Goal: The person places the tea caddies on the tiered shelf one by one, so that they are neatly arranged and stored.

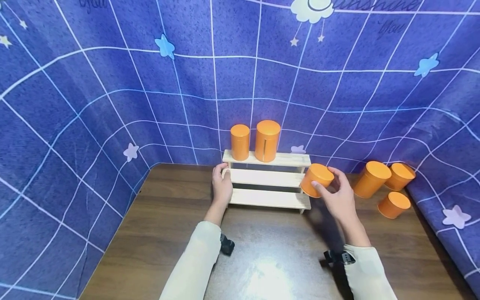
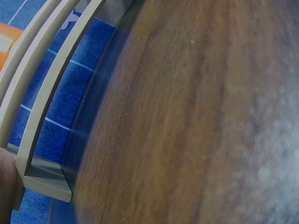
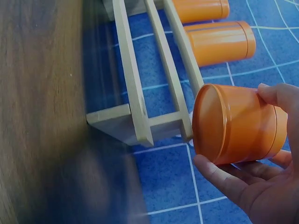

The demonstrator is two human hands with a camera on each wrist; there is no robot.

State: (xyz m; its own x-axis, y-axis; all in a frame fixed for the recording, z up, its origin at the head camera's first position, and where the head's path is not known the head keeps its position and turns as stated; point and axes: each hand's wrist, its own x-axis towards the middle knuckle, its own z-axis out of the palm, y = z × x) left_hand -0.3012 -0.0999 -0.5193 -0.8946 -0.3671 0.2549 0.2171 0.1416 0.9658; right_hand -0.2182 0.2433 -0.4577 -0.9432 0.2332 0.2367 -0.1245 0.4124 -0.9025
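A three-tier wooden shelf [image 1: 266, 198] stands at the back of the table. My left hand [image 1: 223, 184] grips its left end, thumb in front and fingers at the side; only a bit of that hand [image 2: 6, 179] shows in the left wrist view. Between thumb and fingers, my right hand [image 1: 339, 196] holds an orange canister [image 1: 316, 180] by its sides. It is tilted, off the table, at the shelf's right end; its flat base faces the shelf in the right wrist view. Two orange canisters, a narrower one [image 1: 240, 142] and a wider one [image 1: 268, 141], stand upright on the top tier.
To the right on the table are three more orange canisters: a tall one [image 1: 372, 179], one behind it [image 1: 400, 176] and a short one [image 1: 394, 205]. A blue curtain [image 1: 187, 112] with a grid pattern hangs behind and along both sides. Brown wooden tabletop [image 1: 168, 233] lies in front.
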